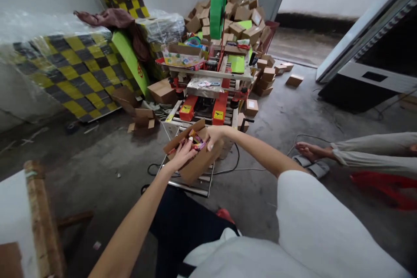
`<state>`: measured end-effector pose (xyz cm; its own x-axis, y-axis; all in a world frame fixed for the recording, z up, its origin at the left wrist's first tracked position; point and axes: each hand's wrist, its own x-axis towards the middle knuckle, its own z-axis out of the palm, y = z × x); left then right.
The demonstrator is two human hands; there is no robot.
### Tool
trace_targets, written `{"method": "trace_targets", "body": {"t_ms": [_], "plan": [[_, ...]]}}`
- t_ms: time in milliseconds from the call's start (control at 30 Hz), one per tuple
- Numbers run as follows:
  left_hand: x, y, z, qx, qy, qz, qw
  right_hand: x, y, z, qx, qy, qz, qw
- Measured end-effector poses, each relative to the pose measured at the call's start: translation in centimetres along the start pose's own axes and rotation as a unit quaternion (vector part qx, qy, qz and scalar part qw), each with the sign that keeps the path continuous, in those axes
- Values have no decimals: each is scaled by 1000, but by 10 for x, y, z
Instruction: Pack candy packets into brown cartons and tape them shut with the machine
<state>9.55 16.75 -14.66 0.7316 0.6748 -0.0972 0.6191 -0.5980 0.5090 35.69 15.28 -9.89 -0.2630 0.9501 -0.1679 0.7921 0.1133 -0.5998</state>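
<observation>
An open brown cardboard box [198,163] sits tilted on a metal roller rack in front of me, with colourful packets [195,142] inside. My left hand [182,155] rests on the box's near left flap, fingers bent over the packets. My right hand [213,135] grips the box's far right edge, fingers curled over the rim.
A red box-sealing machine [208,95] with a green tape roll [217,8] stands just beyond the box. Behind it lies a heap of small cardboard boxes [247,21]. Another person's foot and leg [312,151] reach in from the right. A cable [234,167] runs over the floor.
</observation>
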Motion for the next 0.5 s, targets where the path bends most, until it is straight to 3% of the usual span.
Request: {"method": "trace_targets", "body": {"t_ms": [67, 100, 267, 400, 467, 500], "plan": [[-8, 1, 2, -74, 7, -49, 996, -3, -3, 2, -16, -18, 2, 1000], [-12, 5, 4, -111, 23, -73, 991, -9, -5, 5, -22, 4, 9, 1000], [-12, 63, 35, -162, 174, -197, 951, -41, -21, 56, 2, 238, 102, 966], [-8, 106, 50, -203, 222, -296, 906, -28, -43, 99, 159, 251, 142, 944], [-21, 107, 39, -249, 210, -289, 900, -13, -54, 108, 182, 247, 151, 940], [-31, 102, 29, -261, 216, -251, 907, -8, -59, 110, 175, 246, 155, 941]]}}
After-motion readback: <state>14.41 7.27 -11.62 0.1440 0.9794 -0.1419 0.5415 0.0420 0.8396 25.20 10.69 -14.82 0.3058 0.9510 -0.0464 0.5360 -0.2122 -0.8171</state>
